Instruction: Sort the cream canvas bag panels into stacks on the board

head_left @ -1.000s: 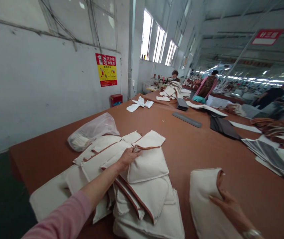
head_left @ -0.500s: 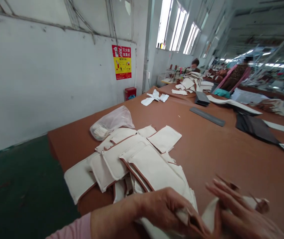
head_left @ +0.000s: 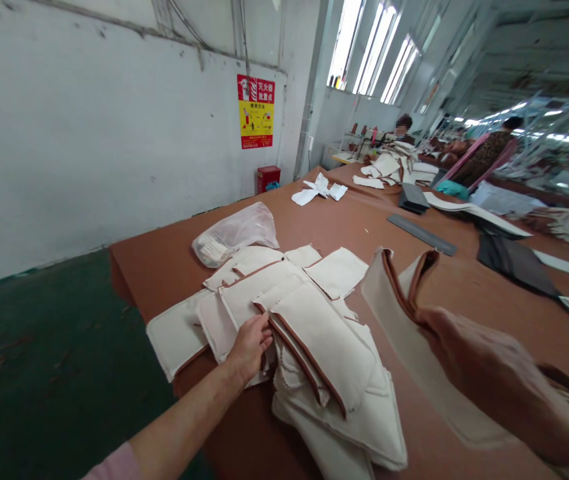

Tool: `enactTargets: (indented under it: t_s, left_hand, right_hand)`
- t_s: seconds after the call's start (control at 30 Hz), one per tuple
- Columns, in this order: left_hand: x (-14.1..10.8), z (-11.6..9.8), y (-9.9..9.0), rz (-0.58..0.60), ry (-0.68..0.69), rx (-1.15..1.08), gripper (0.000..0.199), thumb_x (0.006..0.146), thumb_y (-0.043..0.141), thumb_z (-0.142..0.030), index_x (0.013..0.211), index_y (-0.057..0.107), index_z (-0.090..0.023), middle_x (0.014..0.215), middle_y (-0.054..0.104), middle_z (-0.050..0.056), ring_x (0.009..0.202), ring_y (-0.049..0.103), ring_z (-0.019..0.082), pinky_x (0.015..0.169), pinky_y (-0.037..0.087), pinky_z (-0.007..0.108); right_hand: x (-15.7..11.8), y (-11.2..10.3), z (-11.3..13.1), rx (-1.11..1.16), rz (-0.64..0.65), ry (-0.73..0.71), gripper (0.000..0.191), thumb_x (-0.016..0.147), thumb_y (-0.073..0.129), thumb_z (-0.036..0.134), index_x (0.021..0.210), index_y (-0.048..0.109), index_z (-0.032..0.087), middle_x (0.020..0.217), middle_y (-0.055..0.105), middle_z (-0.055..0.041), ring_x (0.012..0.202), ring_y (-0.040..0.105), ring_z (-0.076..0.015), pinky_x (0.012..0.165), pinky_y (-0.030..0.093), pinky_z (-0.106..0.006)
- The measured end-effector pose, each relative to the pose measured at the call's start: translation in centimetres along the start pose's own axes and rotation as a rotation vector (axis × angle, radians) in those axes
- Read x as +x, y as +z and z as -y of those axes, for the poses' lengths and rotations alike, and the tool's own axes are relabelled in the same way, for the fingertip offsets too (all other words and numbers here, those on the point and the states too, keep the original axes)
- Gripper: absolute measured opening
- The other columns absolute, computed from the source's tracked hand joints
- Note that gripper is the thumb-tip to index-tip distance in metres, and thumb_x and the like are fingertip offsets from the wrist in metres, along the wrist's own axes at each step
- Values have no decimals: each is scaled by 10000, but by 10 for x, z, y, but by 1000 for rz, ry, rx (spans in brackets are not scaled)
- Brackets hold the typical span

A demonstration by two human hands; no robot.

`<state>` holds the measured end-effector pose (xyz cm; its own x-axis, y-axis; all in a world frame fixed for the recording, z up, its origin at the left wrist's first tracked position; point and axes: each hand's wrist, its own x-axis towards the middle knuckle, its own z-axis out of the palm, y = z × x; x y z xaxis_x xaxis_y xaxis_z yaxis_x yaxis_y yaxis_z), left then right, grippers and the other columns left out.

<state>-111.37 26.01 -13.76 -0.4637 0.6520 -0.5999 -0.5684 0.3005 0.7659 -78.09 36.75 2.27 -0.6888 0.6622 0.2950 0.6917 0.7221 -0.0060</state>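
A heap of cream fabric pieces with brown edging [head_left: 324, 327] lies on the brown-covered table [head_left: 164, 230]. My left hand [head_left: 254, 343] is at the left side of the heap, its fingers closed at the brown edge of an upper piece. Over the table on the right, my right hand [head_left: 484, 367] is closed round a folded cream piece with brown edges [head_left: 389, 307], which hangs partly blurred below the hand.
Behind the heap sits a clear plastic bag [head_left: 239, 230]. White scraps [head_left: 318, 190], a grey strip [head_left: 422, 233] and dark material [head_left: 517, 263] lie farther back. Two people are in the background. A wall [head_left: 114, 133] stands on the left.
My left hand has moved left from the piece near the front edge to the heap. My right hand has lifted the folded piece, which now stands up from its grip. The view has shifted slightly.
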Motion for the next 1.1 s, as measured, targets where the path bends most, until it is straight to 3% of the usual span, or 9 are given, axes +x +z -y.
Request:
enactTargets:
  t_s: [0.17, 0.27, 0.4, 0.57, 0.7, 0.8, 0.93, 1.03, 1.1]
  left_hand:
    - [2, 1, 9, 115, -154, -73, 359, 932, 420, -425, 1033, 582, -122, 968, 631, 109, 751, 594, 150, 714, 465, 260]
    - [3, -3, 17, 200, -203, -75, 446, 941, 376, -500, 1073, 579, -126, 1053, 641, 133, 815, 627, 186, 767, 484, 297]
    - [8, -13, 26, 290, -214, -51, 503, 929, 370, -569, 1186, 535, -168, 1233, 584, 142, 890, 648, 225, 850, 500, 363]
    - [6, -41, 34, 416, -130, 65, 652, 891, 381, -672, 1135, 584, -102, 1117, 621, 197, 866, 651, 246, 818, 507, 372]
    - [-7, -63, 26, 416, 138, 135, 695, 864, 395, -709, 1108, 586, -86, 1054, 641, 181, 900, 651, 234, 786, 511, 323]
    - [-12, -60, 8, 305, 394, 232, 657, 857, 382, -710, 1135, 554, -140, 1017, 643, 115, 868, 642, 199, 767, 502, 291]
    - [-2, -31, -11, 245, 523, 598, 392, 858, 508, -520, 964, 609, -157, 842, 647, 63, 780, 614, 198, 726, 482, 301]
    - [18, -12, 0, 266, 623, 933, 219, 838, 581, -318, 984, 624, -160, 960, 646, 78, 913, 591, 220, 868, 461, 355]
    - [35, -8, 22, 287, 706, 1136, 290, 860, 584, -270, 1125, 581, -152, 1144, 594, 104, 1094, 532, 248, 1002, 404, 420]
  right_hand:
    - [41, 113, 83, -28, 170, 15, 492, 919, 329, 74, 1402, 380, 150, 983, 698, -117, 841, 654, -210, 672, 446, -281]
    - [42, 175, 126, 184, 334, 158, 702, 926, 456, 333, 1514, 145, 109, 1215, 639, -155, 985, 626, -272, 766, 491, -345]
    - [37, 202, 151, 284, 324, 282, 1057, 712, 668, 522, 1510, 146, 64, 1439, 438, -205, 1217, 455, -382, 922, 448, -443]
    - [49, 200, 133, 453, 431, 463, 911, 703, 654, 343, 1467, 262, 40, 1175, 621, -260, 1049, 582, -390, 839, 440, -474]
    - [62, 184, 93, 624, 414, 507, 481, 679, 598, 243, 1148, 602, 133, 936, 712, -113, 875, 637, -281, 754, 469, -362]
    - [59, 149, 47, 812, 367, 541, 390, 723, 543, 274, 1084, 619, 147, 917, 714, -57, 812, 643, -221, 696, 493, -302]
    - [24, 86, -19, 1068, 234, 668, 496, 719, 662, 395, 1129, 593, 124, 899, 701, -65, 759, 644, -215, 665, 507, -297]
    - [-13, 45, -46, 1225, 162, 817, 557, 683, 768, 387, 1155, 583, 157, 899, 699, -57, 737, 644, -213, 644, 508, -290]
    - [-34, 21, -48, 1298, 246, 841, 545, 725, 756, 388, 1191, 563, 181, 968, 702, -68, 780, 658, -232, 670, 525, -308]
